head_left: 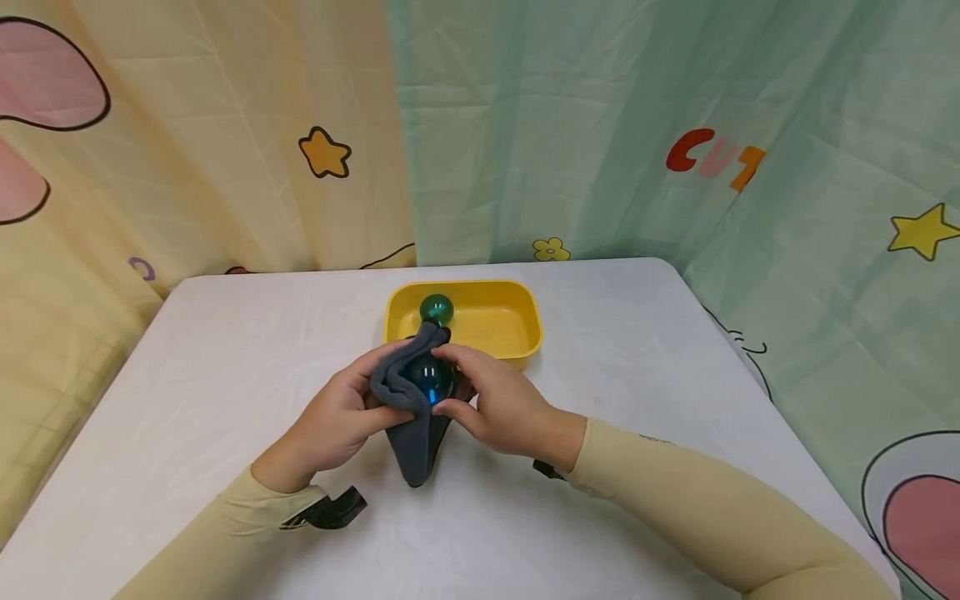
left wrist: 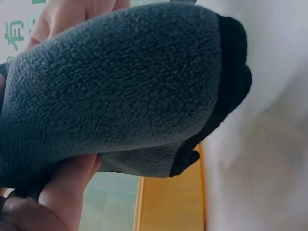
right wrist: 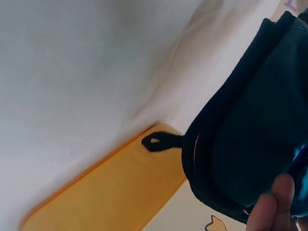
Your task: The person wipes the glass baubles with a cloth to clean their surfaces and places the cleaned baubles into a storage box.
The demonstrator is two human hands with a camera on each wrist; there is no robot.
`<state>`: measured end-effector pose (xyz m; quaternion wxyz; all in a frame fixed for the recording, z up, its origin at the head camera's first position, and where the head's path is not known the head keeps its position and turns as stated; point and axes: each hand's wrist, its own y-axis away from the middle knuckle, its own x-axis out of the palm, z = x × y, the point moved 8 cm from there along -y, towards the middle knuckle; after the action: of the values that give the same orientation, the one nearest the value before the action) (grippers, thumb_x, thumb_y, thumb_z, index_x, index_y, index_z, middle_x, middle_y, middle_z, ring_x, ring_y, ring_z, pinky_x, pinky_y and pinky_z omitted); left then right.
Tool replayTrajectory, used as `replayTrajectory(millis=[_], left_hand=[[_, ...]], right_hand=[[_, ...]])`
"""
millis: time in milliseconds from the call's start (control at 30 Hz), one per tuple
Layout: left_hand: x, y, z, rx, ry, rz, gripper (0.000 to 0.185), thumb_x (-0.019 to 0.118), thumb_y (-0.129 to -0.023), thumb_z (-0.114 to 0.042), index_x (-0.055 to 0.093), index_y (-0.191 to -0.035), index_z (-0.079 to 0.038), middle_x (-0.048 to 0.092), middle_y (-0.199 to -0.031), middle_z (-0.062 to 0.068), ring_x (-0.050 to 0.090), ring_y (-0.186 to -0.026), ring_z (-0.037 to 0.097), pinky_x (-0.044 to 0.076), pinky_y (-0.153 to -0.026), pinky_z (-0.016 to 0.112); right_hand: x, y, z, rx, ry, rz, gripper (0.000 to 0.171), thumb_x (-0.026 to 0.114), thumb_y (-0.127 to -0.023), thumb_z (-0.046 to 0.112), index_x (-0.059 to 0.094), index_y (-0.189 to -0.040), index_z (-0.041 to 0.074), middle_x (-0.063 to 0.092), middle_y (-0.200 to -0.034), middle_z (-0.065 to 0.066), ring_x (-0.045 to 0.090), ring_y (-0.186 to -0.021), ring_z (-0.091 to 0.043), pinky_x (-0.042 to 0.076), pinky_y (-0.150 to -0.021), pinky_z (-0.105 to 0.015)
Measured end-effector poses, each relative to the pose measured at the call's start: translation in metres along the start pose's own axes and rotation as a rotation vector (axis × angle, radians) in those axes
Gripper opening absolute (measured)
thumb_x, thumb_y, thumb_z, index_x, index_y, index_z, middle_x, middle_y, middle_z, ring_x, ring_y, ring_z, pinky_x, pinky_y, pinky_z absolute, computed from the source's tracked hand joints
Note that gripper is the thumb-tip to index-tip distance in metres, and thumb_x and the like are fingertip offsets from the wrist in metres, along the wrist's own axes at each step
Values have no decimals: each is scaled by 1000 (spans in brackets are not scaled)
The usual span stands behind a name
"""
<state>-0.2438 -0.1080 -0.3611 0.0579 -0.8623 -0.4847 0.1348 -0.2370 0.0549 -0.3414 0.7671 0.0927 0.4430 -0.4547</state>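
A dark grey fleecy cloth (head_left: 414, 454) hangs folded between both hands in the head view, its lower end tapering to a point. My left hand (head_left: 333, 421) grips it from the left. Against the cloth's fold sits a shiny blue ball (head_left: 431, 379), which the thumb and fingers of my right hand (head_left: 510, 404) hold at its right side. The left wrist view is mostly filled by the cloth (left wrist: 115, 86) with its black edging. In the right wrist view the cloth (right wrist: 255, 110) shows a small hanging loop (right wrist: 166, 141), and fingertips (right wrist: 283, 190) lie beside the partly hidden ball.
Just beyond the hands stands a yellow tray (head_left: 498, 312) with a green ball (head_left: 437, 309) in its left part. Both are on a table with a white cover (head_left: 637, 350). Patterned curtains (head_left: 510, 125) enclose the back and sides.
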Motion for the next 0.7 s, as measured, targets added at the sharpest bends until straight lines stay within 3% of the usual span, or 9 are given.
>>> replayTrajectory(millis=[100,200,300,400,533,633,700], left_hand=[[1,-2,-1,-1,-1,-25,75,75,-91,9,43,-158,-6,53,-152,25,67,-123,8,59,-99,25],[2,-4,0,-4,8,-40,77,78,-88,9,45,-156,-7,54,-151,24,68,-122,10,59,-99,26],[3,-4,1,-7,14,-49,78,79,-87,10,46,-155,-6,55,-150,24,68,-121,10,58,-100,26],[2,-3,2,-14,-5,-60,78,79,-87,9,45,-156,-4,53,-152,24,68,-121,7,58,-99,25],[-1,-2,3,-27,-45,-84,76,78,-89,8,44,-156,-3,54,-151,24,68,-120,4,59,-97,24],[0,-2,3,-39,-58,-85,76,79,-89,6,45,-155,-5,55,-151,23,68,-120,4,58,-98,23],[1,-2,3,-41,-73,-79,76,81,-88,5,46,-155,-6,56,-151,21,67,-120,4,58,-99,23]], right_hand=[[-2,0,-2,33,-70,-11,64,76,-99,25,46,-152,5,69,-123,-4,60,-82,-9,57,-73,-20],[-3,0,-4,76,-155,-14,55,70,-103,26,51,-149,3,71,-108,-3,58,-76,-10,56,-69,-21],[-1,-1,-6,105,-170,16,49,65,-106,28,53,-147,2,71,-99,-4,59,-77,-12,56,-70,-24],[2,-2,-5,112,-52,98,61,64,-107,33,44,-157,4,73,-120,-5,66,-92,-13,60,-84,-26],[7,-2,-2,57,166,218,79,66,-105,32,21,-167,13,54,-158,-6,65,-129,-17,53,-112,-33],[6,-3,1,-9,285,224,74,68,-104,27,25,-163,16,62,-150,-6,67,-129,-19,53,-112,-35],[4,-3,4,-70,344,183,66,70,-102,26,35,-157,15,71,-137,-5,71,-117,-19,57,-106,-34]])
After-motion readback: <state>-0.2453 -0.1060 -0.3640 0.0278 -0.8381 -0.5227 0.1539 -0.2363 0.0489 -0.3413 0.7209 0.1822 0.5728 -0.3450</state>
